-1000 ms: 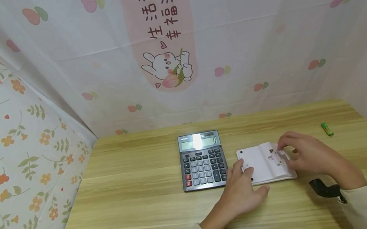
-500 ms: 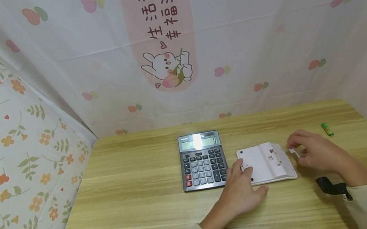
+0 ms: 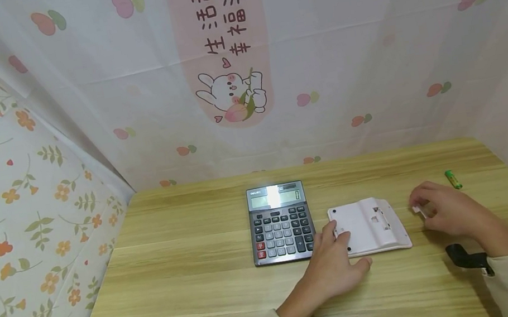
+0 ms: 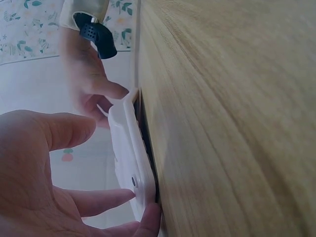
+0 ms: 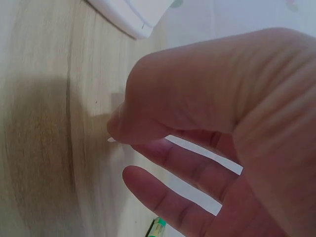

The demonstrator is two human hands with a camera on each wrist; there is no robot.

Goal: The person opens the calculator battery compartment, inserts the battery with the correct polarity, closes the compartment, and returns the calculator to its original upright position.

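A white calculator [image 3: 359, 228] lies face down on the table, its battery compartment [image 3: 382, 218] uncovered. My left hand [image 3: 332, 265] rests its fingers on the near-left part of that calculator; the left wrist view shows the fingertips [image 4: 126, 197] touching its edge, the thumb raised away from it. To the right of the calculator, my right hand [image 3: 452, 211] pinches a small white battery cover [image 3: 419, 211] between thumb and fingers, low over the table. Only a sliver of the cover shows in the right wrist view, the thumb hiding the remainder.
A dark grey calculator [image 3: 280, 227] stands face up at the left, showing 0 and almost touching the left fingers. One green battery [image 3: 453, 179] lies beyond the right hand. A patterned curtain [image 3: 317, 56] hangs behind the wooden table [image 3: 179, 285].
My right hand has lifted the white battery cover off the calculator's back and moved right with it. The left hand has stayed in place on the calculator.
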